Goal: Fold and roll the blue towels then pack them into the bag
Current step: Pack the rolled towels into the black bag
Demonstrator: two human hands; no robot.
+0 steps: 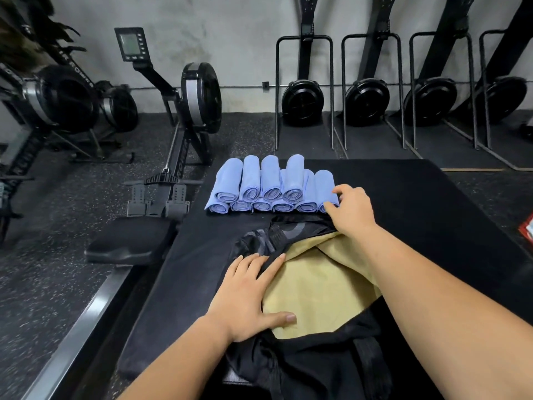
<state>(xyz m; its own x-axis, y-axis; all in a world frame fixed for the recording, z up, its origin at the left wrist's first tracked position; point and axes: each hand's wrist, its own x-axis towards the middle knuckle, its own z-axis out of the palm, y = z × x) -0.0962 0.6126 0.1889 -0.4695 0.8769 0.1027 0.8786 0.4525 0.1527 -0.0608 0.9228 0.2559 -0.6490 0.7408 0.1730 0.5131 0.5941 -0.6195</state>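
**Head view.** Rolled towels were stacked in two tiers at the far left corner of the mat, four rolls resting upon a lower row of six. Their spiral ends were turned toward the near edge.

The bag was laid along the near edge, just in front of the stack. Its mouth was spread wide toward the towels, so that a tan lining was exposed. No towel could be seen inside it.

The left hand was pressed flat on the left rim of the bag. Its fingers were straight and spread, and the thumb was laid on the lining. Nothing was grasped by it.

The right hand was extended over the far rim of the bag to the end roll, the rightmost of the lower row. That roll was held at its near end, the thumb and curled fingers being closed about it. It was not lifted from the mat.

Beyond the left edge of the mat, a rowing machine was stood on the speckled floor, with its seat just beside the mat. Further machines were stored upright against the wall. A red object, cut off by the frame, was seen past the right edge.
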